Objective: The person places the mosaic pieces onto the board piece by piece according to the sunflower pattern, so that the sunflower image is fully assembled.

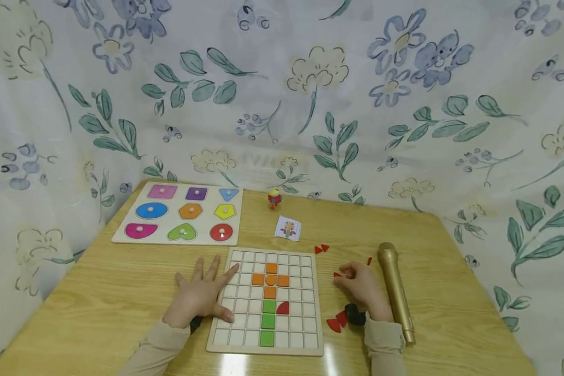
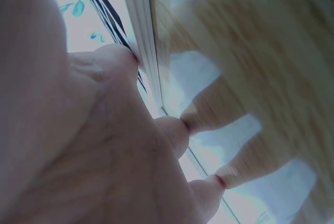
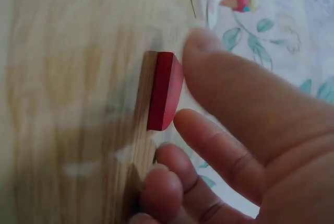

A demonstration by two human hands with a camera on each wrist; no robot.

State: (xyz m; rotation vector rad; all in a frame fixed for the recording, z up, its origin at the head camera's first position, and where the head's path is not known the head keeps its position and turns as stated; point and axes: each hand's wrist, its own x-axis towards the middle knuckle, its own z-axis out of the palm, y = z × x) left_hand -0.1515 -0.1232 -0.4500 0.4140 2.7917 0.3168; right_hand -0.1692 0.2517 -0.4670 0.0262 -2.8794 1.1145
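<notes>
My left hand [image 1: 198,295] lies with fingers spread at the left edge of a white grid board [image 1: 218,334], thumb and index finger over its squares. On the board sit several orange squares [image 1: 271,268] around an orange circle [image 1: 270,280], a column of green squares [image 1: 269,321], and a red quarter-circle piece [image 1: 283,308]. My right hand [image 1: 361,284] is right of the board. In the right wrist view, its thumb and index fingertip are close around a loose red piece [image 3: 167,91] that lies flat on the table, with a gap showing between the fingertips.
More red pieces [image 1: 334,325] lie by the right wrist, and two red triangles [image 1: 318,249] beyond the board's corner. A gold microphone [image 1: 397,290] lies at right. Behind are a pattern card [image 1: 288,228], a small figurine [image 1: 274,199] and a knobbed shape puzzle [image 1: 169,211].
</notes>
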